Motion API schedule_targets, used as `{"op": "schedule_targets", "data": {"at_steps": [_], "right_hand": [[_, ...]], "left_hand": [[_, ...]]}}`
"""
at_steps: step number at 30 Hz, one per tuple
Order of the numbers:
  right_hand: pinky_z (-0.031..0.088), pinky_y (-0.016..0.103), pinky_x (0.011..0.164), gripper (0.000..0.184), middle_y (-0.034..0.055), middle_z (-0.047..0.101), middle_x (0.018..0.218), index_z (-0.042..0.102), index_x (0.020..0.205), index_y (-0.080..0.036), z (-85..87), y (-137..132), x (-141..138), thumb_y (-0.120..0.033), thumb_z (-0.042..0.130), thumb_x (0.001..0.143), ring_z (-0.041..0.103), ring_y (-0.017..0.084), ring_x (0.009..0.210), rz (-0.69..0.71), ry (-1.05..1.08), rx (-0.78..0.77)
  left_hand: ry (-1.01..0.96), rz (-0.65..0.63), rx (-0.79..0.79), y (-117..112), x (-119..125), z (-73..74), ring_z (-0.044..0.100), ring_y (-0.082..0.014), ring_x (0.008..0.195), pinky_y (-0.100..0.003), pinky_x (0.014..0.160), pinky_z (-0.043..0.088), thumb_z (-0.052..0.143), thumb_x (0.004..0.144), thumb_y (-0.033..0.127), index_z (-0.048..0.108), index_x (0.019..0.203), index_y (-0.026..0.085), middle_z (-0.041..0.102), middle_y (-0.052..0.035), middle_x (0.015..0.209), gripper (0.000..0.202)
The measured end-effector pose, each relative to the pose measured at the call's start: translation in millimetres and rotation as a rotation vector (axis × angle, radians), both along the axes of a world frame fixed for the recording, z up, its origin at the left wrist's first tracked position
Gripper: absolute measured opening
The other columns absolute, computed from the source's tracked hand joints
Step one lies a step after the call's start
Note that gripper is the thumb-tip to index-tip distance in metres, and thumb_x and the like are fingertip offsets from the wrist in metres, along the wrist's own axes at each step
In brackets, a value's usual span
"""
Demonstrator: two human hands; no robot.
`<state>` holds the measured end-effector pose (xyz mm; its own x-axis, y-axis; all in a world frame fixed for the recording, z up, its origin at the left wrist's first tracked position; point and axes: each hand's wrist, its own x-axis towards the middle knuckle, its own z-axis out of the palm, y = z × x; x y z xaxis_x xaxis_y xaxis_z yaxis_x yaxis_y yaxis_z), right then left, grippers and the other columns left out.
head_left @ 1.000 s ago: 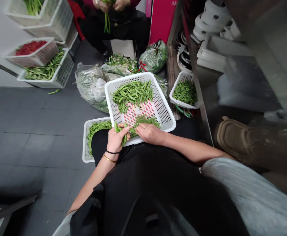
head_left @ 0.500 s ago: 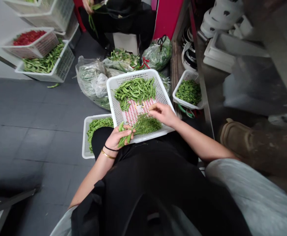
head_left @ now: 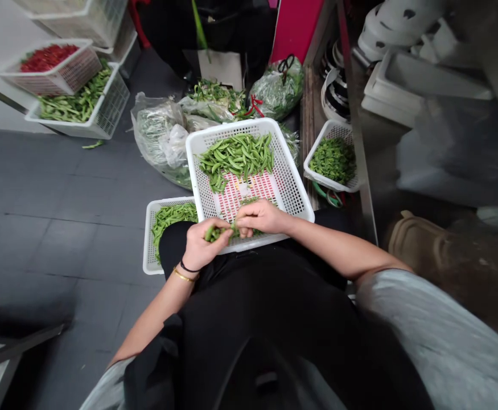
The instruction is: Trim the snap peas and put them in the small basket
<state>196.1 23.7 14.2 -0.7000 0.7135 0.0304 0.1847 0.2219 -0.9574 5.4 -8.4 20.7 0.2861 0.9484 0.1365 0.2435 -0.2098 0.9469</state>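
Note:
A white perforated basket [head_left: 293, 188] rests on my lap, with a pile of green pea pods [head_left: 237, 156] at its far end and thin green trimmings near my hands. My left hand [head_left: 201, 245] is closed around a few pea pods [head_left: 213, 232] at the basket's near edge. My right hand [head_left: 260, 217] pinches the tip of one of those pods, fingers pressed together, touching the left hand's bundle. A second white basket [head_left: 149, 239] with pea pods sits on the floor by my left knee.
Plastic bags of greens [head_left: 163, 136] lie beyond the basket. A small basket of green trimmings [head_left: 334, 160] sits right, by a metal counter [head_left: 402, 142]. Baskets of red chillies [head_left: 48, 62] and green pods [head_left: 78, 105] stand far left. Another person sits opposite.
My right hand has come back from the basket's middle to the pods in my left hand and pinches one. The view has tilted slightly downward.

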Motion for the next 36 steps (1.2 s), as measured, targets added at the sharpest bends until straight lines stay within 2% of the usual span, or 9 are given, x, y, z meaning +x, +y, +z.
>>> {"op": "schedule_targets", "data": {"at_steps": [2, 5, 7, 10, 13, 17, 26, 31, 36], "right_hand": [[0.048, 0.023, 0.055, 0.033, 0.0030, 0.067, 0.069, 0.060, 0.087, -0.012, -8.5, 1.6, -1.3, -0.039, 0.041, 0.092, 0.061, 0.010, 0.057, -0.126, 0.076, -0.150], [0.048, 0.024, 0.058, 0.028, 0.0006, 0.066, 0.065, 0.064, 0.085, -0.014, -24.7, 16.6, 9.4, -0.038, 0.053, 0.086, 0.060, 0.011, 0.056, 0.038, -0.191, -0.162], [0.047, 0.026, 0.063, 0.026, 0.0010, 0.067, 0.067, 0.067, 0.089, -0.015, -35.3, 36.3, 16.6, -0.037, 0.066, 0.076, 0.062, 0.014, 0.061, 0.165, -0.566, -0.079], [0.048, 0.032, 0.073, 0.039, 0.0098, 0.068, 0.091, 0.065, 0.103, -0.014, -49.4, 71.8, 5.7, -0.039, 0.070, 0.074, 0.063, 0.022, 0.085, 0.014, -0.924, 0.137], [0.049, 0.037, 0.083, 0.037, 0.0116, 0.060, 0.112, 0.057, 0.114, -0.012, -62.5, 100.9, -30.7, -0.037, 0.056, 0.087, 0.059, 0.022, 0.100, -0.148, -0.946, 0.262], [0.050, 0.041, 0.084, 0.035, 0.0080, 0.055, 0.118, 0.052, 0.120, -0.015, -78.3, 117.3, -65.3, -0.034, 0.053, 0.090, 0.058, 0.019, 0.101, -0.135, -0.936, 0.266], [0.041, 0.025, 0.074, 0.027, 0.0104, 0.067, 0.098, 0.064, 0.095, -0.012, -83.9, 91.5, -18.6, -0.025, 0.041, 0.090, 0.060, 0.018, 0.087, -0.125, -0.949, 0.292], [0.042, 0.028, 0.076, 0.035, 0.0172, 0.063, 0.113, 0.056, 0.116, -0.009, -86.1, 104.1, -51.3, -0.029, 0.043, 0.090, 0.060, 0.022, 0.096, -0.174, -0.941, 0.296], [0.043, 0.029, 0.078, 0.031, 0.0204, 0.064, 0.111, 0.059, 0.111, -0.005, -92.7, 112.6, -65.4, -0.017, 0.045, 0.087, 0.061, 0.024, 0.099, -0.185, -0.948, 0.249]], "left_hand": [[-0.264, 0.263, -0.086, 3.5, -3.4, -8.1, 0.053, -0.0096, 0.047, -0.021, 0.047, 0.042, 0.068, 0.072, 0.025, 0.063, 0.077, 0.017, 0.061, 0.0003, 0.059, 0.010], [-0.675, 0.459, -0.244, 19.9, -21.0, -17.9, 0.050, -0.0090, 0.040, -0.020, 0.039, 0.038, 0.066, 0.071, 0.029, 0.056, 0.072, 0.017, 0.060, 0.0018, 0.055, 0.016], [-0.844, 0.433, -0.403, 31.4, -35.5, -21.8, 0.052, -0.0092, 0.042, -0.018, 0.036, 0.037, 0.066, 0.068, 0.030, 0.054, 0.069, 0.017, 0.061, 0.0009, 0.058, 0.018], [-0.958, 0.294, -0.653, 37.9, -45.3, -27.5, 0.056, -0.0099, 0.050, -0.016, 0.037, 0.039, 0.067, 0.067, 0.029, 0.060, 0.083, 0.016, 0.064, -0.0013, 0.065, 0.022], [-0.970, 0.145, -0.799, 32.9, -37.8, -34.1, 0.057, -0.0099, 0.053, -0.015, 0.037, 0.039, 0.069, 0.066, 0.028, 0.062, 0.100, 0.015, 0.063, -0.0022, 0.068, 0.037], [-0.901, 0.051, -0.839, 26.1, -29.6, -39.3, 0.053, -0.0091, 0.050, -0.016, 0.037, 0.039, 0.073, 0.064, 0.021, 0.062, 0.085, 0.013, 0.055, 0.0009, 0.059, 0.024], [-0.667, 0.083, -0.959, 21.5, -20.0, -44.4, 0.065, -0.0150, 0.058, -0.022, 0.048, 0.051, 0.075, 0.064, 0.018, 0.054, 0.080, 0.014, 0.071, -0.0077, 0.078, 0.027], [-0.665, 0.061, -0.935, 10.7, -12.0, -36.1, 0.063, -0.0142, 0.056, -0.026, 0.053, 0.053, 0.076, 0.064, 0.019, 0.057, 0.090, 0.014, 0.068, -0.0042, 0.069, 0.033], [-0.674, 0.047, -0.921, 4.4, -24.8, -35.9, 0.052, -0.0080, 0.045, -0.018, 0.039, 0.042, 0.074, 0.069, 0.024, 0.061, 0.084, 0.012, 0.059, 0.0006, 0.058, 0.023]]}}
